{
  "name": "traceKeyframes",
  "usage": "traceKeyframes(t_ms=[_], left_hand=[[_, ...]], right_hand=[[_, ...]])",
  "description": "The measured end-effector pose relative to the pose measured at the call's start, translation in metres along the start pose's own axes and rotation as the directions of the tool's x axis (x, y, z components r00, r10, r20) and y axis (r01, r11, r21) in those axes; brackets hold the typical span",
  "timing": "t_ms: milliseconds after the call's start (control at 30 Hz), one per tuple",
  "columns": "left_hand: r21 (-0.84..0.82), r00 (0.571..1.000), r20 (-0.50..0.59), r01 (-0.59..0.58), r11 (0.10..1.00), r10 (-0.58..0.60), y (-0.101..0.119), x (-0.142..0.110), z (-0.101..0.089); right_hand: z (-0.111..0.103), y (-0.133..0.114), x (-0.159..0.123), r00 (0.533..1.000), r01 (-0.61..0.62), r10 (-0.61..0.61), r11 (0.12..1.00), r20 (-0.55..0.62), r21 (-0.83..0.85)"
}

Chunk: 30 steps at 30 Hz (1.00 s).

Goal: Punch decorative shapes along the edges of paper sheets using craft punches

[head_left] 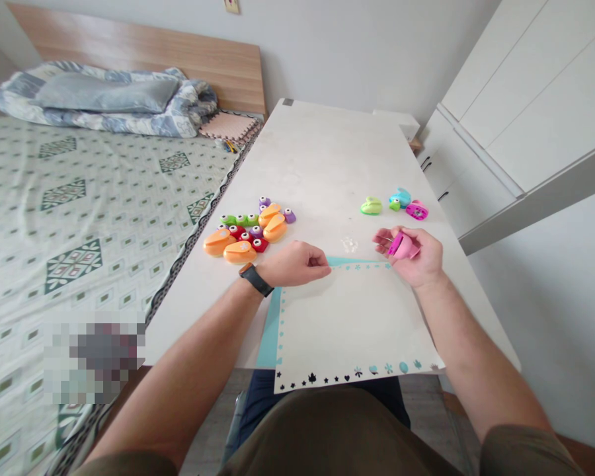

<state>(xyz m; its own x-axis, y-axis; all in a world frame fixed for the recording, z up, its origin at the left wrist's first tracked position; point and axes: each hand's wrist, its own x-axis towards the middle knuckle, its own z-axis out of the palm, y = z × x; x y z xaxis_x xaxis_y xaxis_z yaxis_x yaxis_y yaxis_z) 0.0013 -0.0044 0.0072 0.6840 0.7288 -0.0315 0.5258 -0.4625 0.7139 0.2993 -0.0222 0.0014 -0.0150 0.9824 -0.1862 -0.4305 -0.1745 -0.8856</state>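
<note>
My left hand (300, 264), with a dark band on its wrist, has its fingers closed in a pinch at the top edge of a white sheet of paper (352, 317). Small shapes such as stars, hearts, leaves and flowers are cut along the sheet's edges. Beneath it lies a light blue sheet (268, 337), showing at the left and top. In my right hand (424, 258) is a pink craft punch (403, 245), held just above the sheet's top right part. The lower edge of the white paper hangs over the table's near side.
Several orange, green, red and purple craft punches (240, 251) cluster at the left of the white table (327, 152). A light green punch (371, 206), a blue one (399, 198) and a magenta one (417, 210) stand at the right. Small paper scraps (350, 244) lie beyond the sheet.
</note>
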Motion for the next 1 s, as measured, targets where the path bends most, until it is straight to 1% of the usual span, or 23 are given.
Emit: traceKeyframes(t_ms=[167, 300, 433, 567, 700, 800, 1000], left_hand=[[-0.002, 1.000, -0.005, 0.001, 1.000, -0.001, 0.000, 0.000, 0.000], [0.002, 1.000, -0.001, 0.006, 1.000, -0.006, 0.001, -0.001, 0.000], [-0.004, 1.000, 0.006, 0.005, 1.000, -0.005, 0.000, 0.000, 0.000], [-0.008, 1.000, 0.011, 0.004, 1.000, -0.004, 0.000, 0.000, 0.000], [-0.002, 1.000, 0.014, 0.005, 1.000, -0.005, 0.000, 0.000, 0.000], [0.006, 1.000, 0.011, 0.007, 1.000, -0.007, -0.001, 0.000, 0.000], [-0.004, 1.000, 0.007, 0.004, 1.000, -0.004, -0.005, -0.001, 0.002]], right_hand=[[0.006, 0.001, -0.002, 1.000, 0.009, -0.008, 0.998, 0.012, -0.060], [0.005, 0.000, -0.002, 0.999, 0.036, -0.036, 0.995, 0.006, -0.091], [0.003, 0.000, -0.003, 0.999, 0.001, 0.004, 0.994, 0.049, -0.112], [0.008, 0.005, -0.003, 0.996, -0.050, 0.059, 0.989, 0.063, -0.138], [0.015, 0.011, -0.003, 0.997, -0.017, 0.028, 0.988, 0.074, -0.154], [0.016, 0.013, -0.002, 0.997, 0.016, -0.004, 0.989, 0.080, -0.148], [0.014, 0.014, 0.002, 0.998, -0.019, 0.027, 0.989, 0.052, -0.145]])
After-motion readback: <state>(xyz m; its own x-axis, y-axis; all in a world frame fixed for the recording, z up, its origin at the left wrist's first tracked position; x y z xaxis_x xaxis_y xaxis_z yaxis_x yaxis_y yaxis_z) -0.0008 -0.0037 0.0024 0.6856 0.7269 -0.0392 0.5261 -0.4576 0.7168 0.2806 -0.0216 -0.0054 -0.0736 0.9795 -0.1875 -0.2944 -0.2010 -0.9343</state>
